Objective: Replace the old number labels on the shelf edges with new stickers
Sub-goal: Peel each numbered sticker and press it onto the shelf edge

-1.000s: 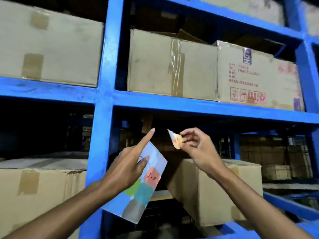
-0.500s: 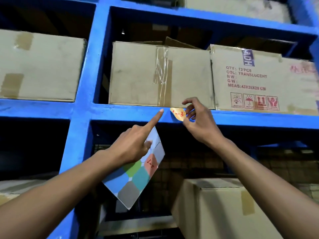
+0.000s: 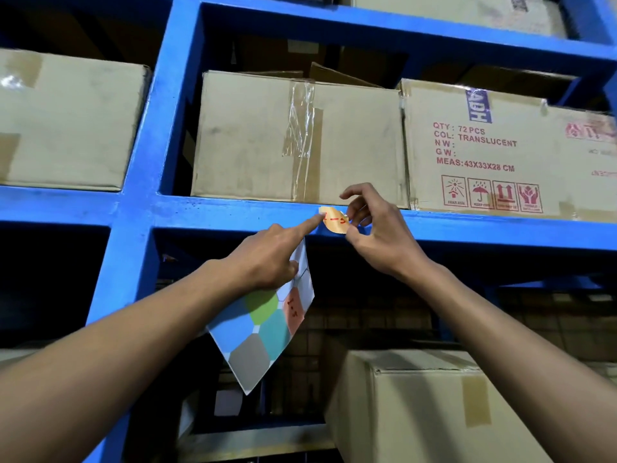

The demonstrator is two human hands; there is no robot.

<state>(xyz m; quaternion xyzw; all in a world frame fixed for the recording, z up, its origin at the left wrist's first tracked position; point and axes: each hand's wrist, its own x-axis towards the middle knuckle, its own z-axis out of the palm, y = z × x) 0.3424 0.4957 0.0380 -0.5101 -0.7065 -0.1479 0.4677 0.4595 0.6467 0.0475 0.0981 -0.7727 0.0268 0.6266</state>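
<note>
An orange sticker [image 3: 335, 222] with red handwriting lies against the front of the blue shelf edge [image 3: 217, 213]. My right hand [image 3: 377, 235] pinches its right end between thumb and fingers. My left hand [image 3: 267, 259] holds a sticker sheet [image 3: 263, 329] with coloured hexagon stickers under its curled fingers, one orange with red writing. Its index finger is stretched out and its tip presses the sticker's left end onto the shelf edge.
The blue steel rack has a thick upright post [image 3: 140, 182] to the left. A taped cardboard box [image 3: 293, 138] and a printed box [image 3: 494, 152] stand on the shelf above the sticker. Another box [image 3: 66, 121] stands left, and one [image 3: 427, 406] below right.
Both hands rose from below the shelf up to its edge. The right hand brought the sticker onto the shelf front, and the left index finger now touches its left end.
</note>
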